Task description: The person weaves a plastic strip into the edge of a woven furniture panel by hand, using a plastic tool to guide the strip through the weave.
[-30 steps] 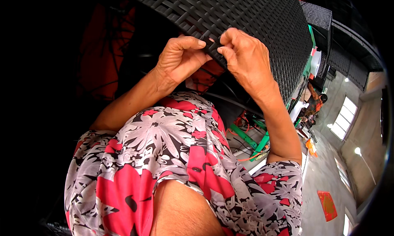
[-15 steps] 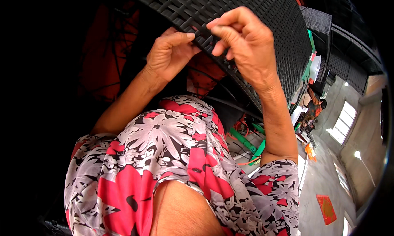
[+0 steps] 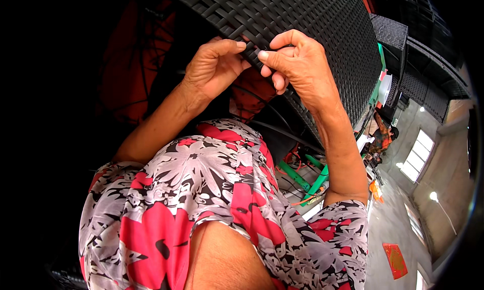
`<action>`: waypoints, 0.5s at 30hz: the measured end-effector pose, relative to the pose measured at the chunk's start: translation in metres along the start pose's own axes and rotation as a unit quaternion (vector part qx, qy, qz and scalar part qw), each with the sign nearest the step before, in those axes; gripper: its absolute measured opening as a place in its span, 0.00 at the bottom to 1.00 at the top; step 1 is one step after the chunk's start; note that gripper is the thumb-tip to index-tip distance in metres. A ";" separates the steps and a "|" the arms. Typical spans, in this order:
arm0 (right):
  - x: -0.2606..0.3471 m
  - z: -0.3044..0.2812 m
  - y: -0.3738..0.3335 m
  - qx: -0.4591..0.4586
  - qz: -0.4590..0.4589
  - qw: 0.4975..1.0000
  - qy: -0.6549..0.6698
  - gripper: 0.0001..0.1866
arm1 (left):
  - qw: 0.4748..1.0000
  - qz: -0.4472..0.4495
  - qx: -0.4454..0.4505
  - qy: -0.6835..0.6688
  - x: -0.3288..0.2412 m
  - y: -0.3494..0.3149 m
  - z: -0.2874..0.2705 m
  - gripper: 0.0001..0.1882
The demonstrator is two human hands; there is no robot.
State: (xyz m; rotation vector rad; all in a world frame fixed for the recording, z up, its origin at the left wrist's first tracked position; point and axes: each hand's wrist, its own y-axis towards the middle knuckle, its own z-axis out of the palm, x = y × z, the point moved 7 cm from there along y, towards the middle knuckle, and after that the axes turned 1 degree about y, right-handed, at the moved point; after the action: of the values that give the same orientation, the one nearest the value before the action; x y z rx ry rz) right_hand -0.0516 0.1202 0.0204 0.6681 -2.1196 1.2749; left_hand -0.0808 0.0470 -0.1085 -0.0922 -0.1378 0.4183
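A black woven wicker panel (image 3: 312,33) slants across the top, its lower edge running between my hands. My left hand (image 3: 214,65) closes on that edge, thumb in front and fingertips partly hidden behind the weave. Just to its right, my right hand (image 3: 300,65) has its fingers curled and its thumb tip against the edge. Whatever lies between those fingers is too small and dark to make out; it may be a strand of the weave. A small gap in the weave shows near my left thumb.
Under the panel hang dark strands before a red-orange surface (image 3: 123,68). Green bars (image 3: 317,184) and orange cords lie below my right forearm. Farther right, a person (image 3: 383,136) sits near more black wicker pieces (image 3: 390,30). A red sheet (image 3: 396,261) lies on the grey floor (image 3: 378,229).
My right hand has come down from above the edge to the edge itself, its thumb now extended toward it. My left hand has shifted slightly right, still on the edge.
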 end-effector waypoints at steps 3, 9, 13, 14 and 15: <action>-0.002 0.001 0.006 0.009 0.012 0.999 -0.037 0.12 | 1.000 -0.003 0.001 -0.005 0.002 -0.001 0.002 0.09; 0.001 0.000 0.016 0.018 0.044 0.999 -0.022 0.09 | 1.000 0.004 -0.014 0.000 -0.001 0.000 0.007 0.05; 0.006 0.008 0.021 0.020 0.056 0.998 -0.032 0.08 | 1.000 0.000 0.024 -0.004 0.000 0.000 0.003 0.06; 0.006 0.011 0.022 0.021 0.056 0.998 -0.035 0.07 | 1.000 0.001 0.018 -0.002 -0.001 -0.001 0.002 0.06; 0.007 0.011 0.021 0.011 0.041 0.999 -0.033 0.07 | 1.000 0.002 0.011 0.000 -0.001 -0.001 0.001 0.06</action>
State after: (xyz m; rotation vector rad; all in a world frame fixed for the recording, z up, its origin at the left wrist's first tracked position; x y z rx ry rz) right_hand -0.0735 0.1180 0.0078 0.6477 -2.2105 1.3383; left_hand -0.0817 0.0456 -0.1077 -0.0713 -0.1333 0.4246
